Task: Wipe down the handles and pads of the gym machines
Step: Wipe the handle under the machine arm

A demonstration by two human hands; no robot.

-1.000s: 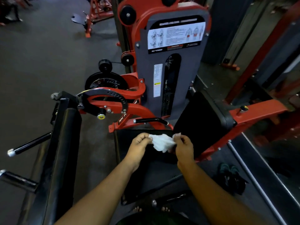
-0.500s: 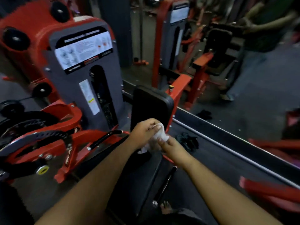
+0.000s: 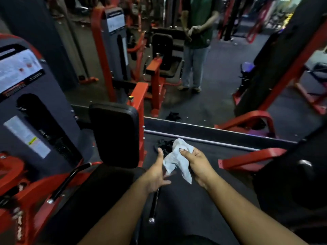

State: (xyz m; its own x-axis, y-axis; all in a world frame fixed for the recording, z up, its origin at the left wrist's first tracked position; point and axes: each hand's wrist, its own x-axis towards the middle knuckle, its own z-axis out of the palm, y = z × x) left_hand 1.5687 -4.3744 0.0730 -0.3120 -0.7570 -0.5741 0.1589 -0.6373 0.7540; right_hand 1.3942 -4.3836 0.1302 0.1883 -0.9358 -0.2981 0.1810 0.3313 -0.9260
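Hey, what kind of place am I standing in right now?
Almost certainly a gym. A black back pad sits on a red frame beside a weight stack with an instruction placard, and more red machines stand behind.

Just left of the left hand [image 3: 155,172] stands the upright black back pad [image 3: 114,135], with the red frame post [image 3: 139,110] behind it, closing off that side. Beneath this hand a chrome-tipped handle [image 3: 153,206] juts toward the camera. Ahead of the right hand [image 3: 198,165] dark floor [image 3: 203,152] lies open up to a raised ledge [image 3: 212,133]. Further right, a red bar [image 3: 251,158] and a dark round pad [image 3: 292,184] block the way.
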